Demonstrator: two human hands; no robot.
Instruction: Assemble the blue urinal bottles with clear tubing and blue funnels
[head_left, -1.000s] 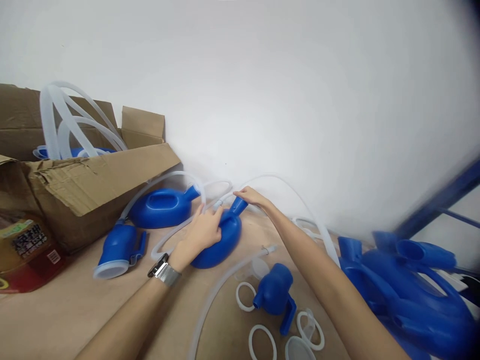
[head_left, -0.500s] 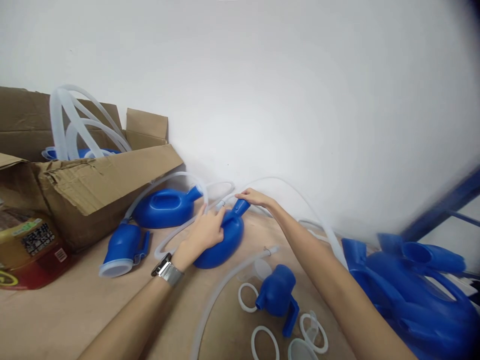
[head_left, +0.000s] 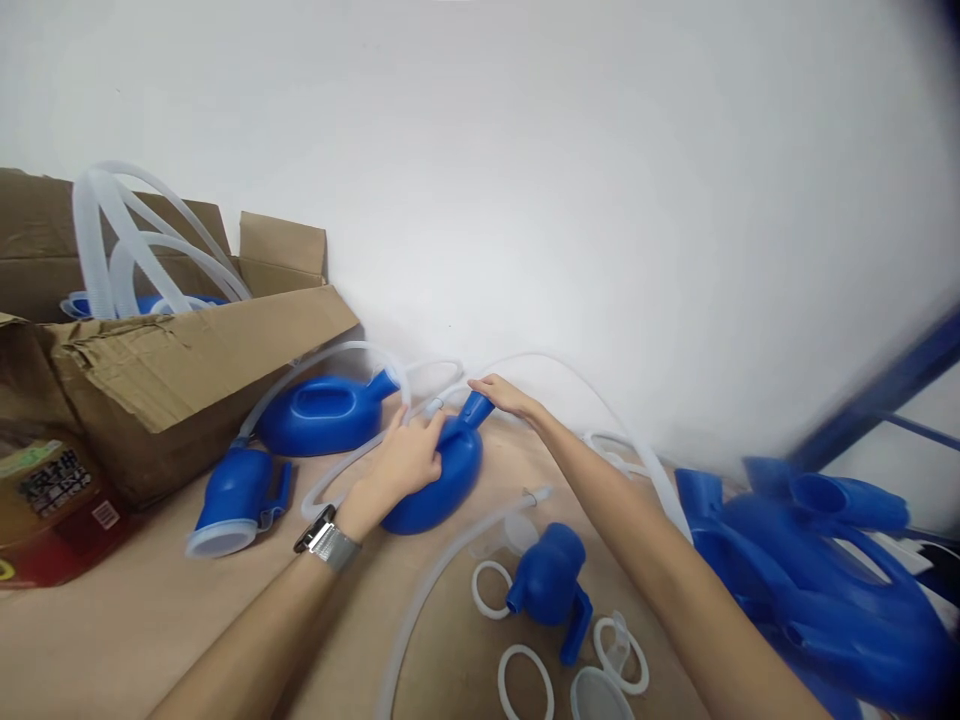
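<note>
A blue plastic urinal bottle [head_left: 459,470] lies tilted on the table in front of me, its neck toward the upper right. My left hand [head_left: 409,455] is closed around its upper body, hiding the handle. My right hand [head_left: 501,392] grips the mouth of the neck from above. Just behind my left fingers run a clear hose [head_left: 406,385] and a hose end with a small clip. A second blue urinal bottle [head_left: 322,415] sits to the left, beside a blue cup-shaped funnel [head_left: 238,490] with a white rim and attached hose.
A cardboard box [head_left: 217,350] with hoses [head_left: 135,235] stands left, behind a red-and-yellow jug [head_left: 52,510]. A blue funnel piece [head_left: 551,575], white rings [head_left: 526,684], a round lid [head_left: 600,695] and a loose hose [head_left: 420,605] lie in front. Several blue bottles [head_left: 817,580] are piled right; a wall is behind.
The whole scene has shifted slightly left in view. Both hands keep their places on the urinal bottle, with no clear change in grip.
</note>
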